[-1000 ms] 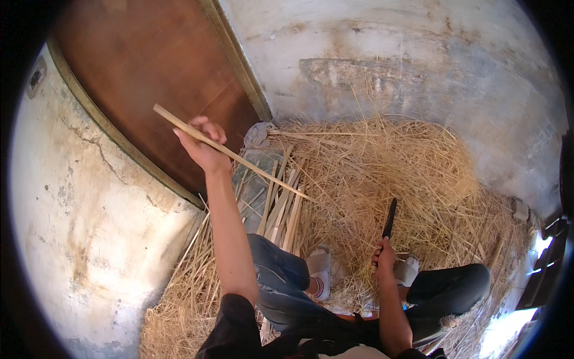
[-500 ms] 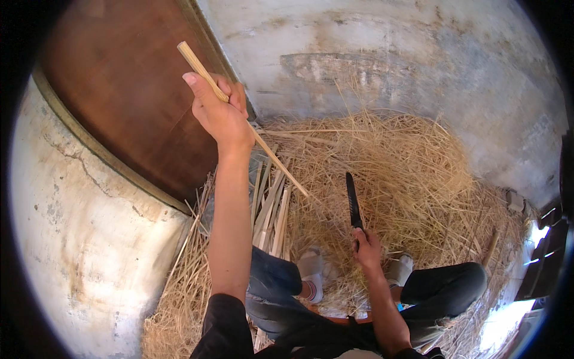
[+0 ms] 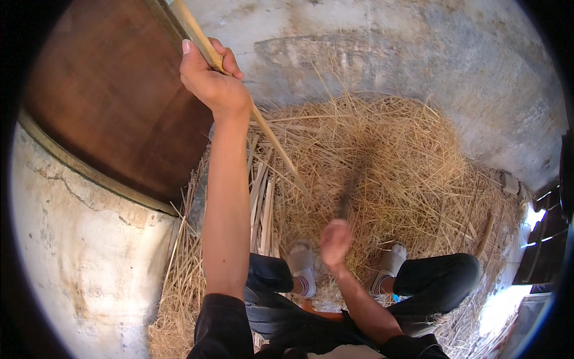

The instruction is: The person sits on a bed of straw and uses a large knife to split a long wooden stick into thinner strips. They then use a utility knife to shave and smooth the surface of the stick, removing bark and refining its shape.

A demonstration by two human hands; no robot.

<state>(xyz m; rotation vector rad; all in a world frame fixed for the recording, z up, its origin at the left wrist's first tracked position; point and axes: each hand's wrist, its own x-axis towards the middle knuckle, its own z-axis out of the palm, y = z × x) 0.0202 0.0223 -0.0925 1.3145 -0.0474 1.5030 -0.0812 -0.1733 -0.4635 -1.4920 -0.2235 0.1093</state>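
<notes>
My left hand [image 3: 216, 81], raised high on an outstretched arm, is closed around the upper part of a long pale split-bamboo stick [image 3: 272, 140]. The stick slants down to the right, its lower tip over the straw, and its top end reaches the picture's upper edge. Low in front of me, my right hand [image 3: 336, 239] grips a black-bladed knife [image 3: 347, 194]. Hand and blade are smeared by motion; the blade points away from me, with a gap between it and the stick's lower tip.
Straw [image 3: 394, 155] covers the floor in a heap. Pale split strips [image 3: 261, 218] lie by my left foot. A brown panel [image 3: 113, 102] stands at the left, beside a stained plaster wall [image 3: 382, 66]. A small block [image 3: 509, 183] sits at the far right.
My left hand has risen with the stick, whose top end now reaches the picture's edge. My right hand has swung left, and the knife, sharp before, is blurred and leans rightward.
</notes>
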